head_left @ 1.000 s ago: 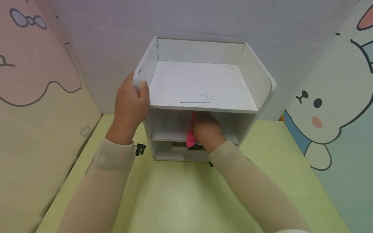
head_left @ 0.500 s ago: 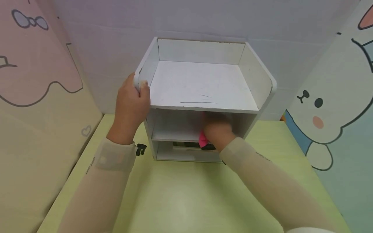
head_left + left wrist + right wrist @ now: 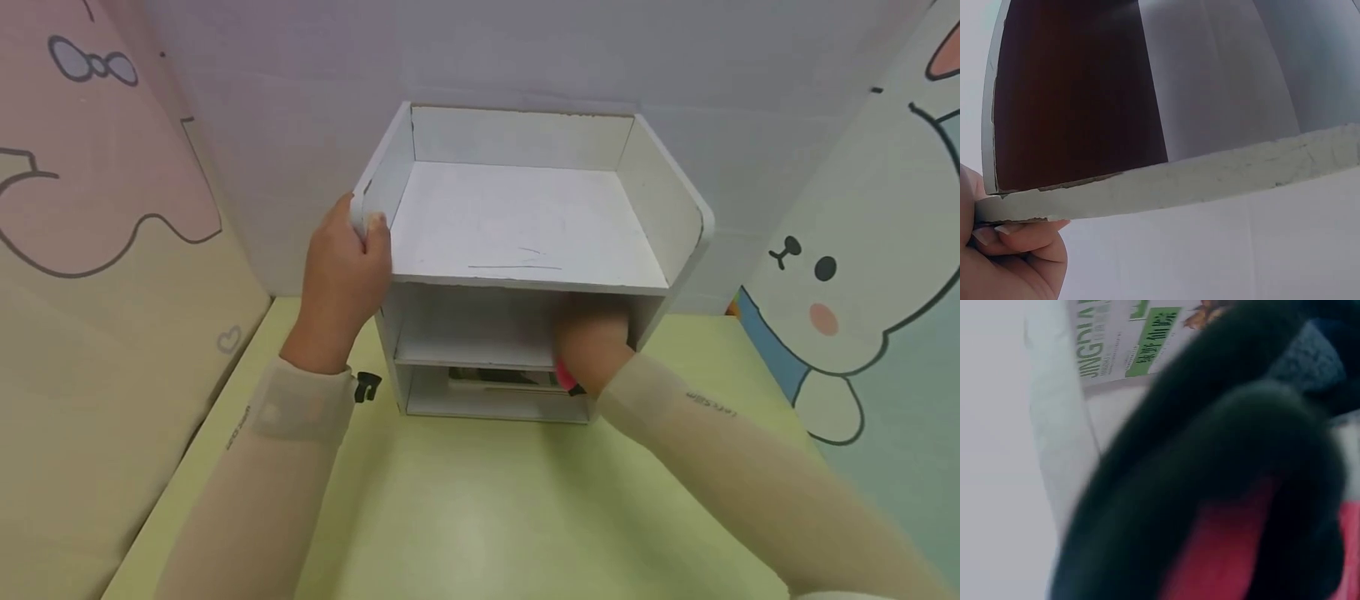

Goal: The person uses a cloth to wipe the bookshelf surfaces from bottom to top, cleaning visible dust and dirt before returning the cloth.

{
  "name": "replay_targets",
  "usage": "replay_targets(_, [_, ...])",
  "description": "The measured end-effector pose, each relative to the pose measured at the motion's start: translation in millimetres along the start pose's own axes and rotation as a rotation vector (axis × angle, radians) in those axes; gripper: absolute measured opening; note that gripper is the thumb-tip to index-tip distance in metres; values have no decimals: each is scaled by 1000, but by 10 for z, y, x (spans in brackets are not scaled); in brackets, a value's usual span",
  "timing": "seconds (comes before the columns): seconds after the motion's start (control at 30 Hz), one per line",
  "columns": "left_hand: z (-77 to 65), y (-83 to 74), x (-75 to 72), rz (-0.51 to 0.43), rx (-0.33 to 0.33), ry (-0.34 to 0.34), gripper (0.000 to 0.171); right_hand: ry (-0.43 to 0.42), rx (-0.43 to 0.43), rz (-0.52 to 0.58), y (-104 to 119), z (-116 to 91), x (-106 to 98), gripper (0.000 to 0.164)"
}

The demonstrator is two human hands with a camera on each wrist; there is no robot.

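A small white shelf unit (image 3: 517, 221) stands at the back of the table. My left hand (image 3: 341, 267) grips the front edge of its left side panel, thumb on the inner face. In the left wrist view, curled fingers (image 3: 1029, 244) hold the panel edge (image 3: 1210, 184). Reaching into the middle compartment near its right wall, my right hand (image 3: 592, 337) holds a pink cloth (image 3: 564, 377), part of which hangs over the shelf's front edge. Dark, blurred fingers fold around the cloth (image 3: 1222, 550) in the right wrist view. The top board hides the fingertips in the head view.
Under the middle shelf, a book (image 3: 495, 377) lies in the bottom compartment; its green print shows in the right wrist view. The yellow-green table (image 3: 450, 508) extends in front. Padded walls with cartoon drawings (image 3: 810, 275) rise on both sides, close to the unit.
My right hand has slid the pink cloth rightward along the middle shelf, from near its centre to the right wall. My left hand keeps its grip on the side panel.
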State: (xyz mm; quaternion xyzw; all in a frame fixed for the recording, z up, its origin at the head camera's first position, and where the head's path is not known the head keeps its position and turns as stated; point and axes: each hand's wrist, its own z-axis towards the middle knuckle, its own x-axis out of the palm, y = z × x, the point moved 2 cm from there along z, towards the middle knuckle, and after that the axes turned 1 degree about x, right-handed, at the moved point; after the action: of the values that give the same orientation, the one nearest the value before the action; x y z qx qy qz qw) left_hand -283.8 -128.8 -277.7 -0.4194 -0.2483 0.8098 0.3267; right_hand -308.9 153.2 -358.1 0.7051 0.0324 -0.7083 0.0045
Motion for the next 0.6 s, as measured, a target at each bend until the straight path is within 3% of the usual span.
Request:
replay_targets(0.23, [-4,-13,14,-16,-16,-2,55,14,-66,-339,126,-110,-79,22])
replay_targets(0.5, [-7,-15,1,-3,-17,4,57,79,-97,-460,140,-102,-64,28])
replay_targets(0.6, [-5,-21,3,-6,-13,4,56,47,-113,-489,105,-125,-35,27])
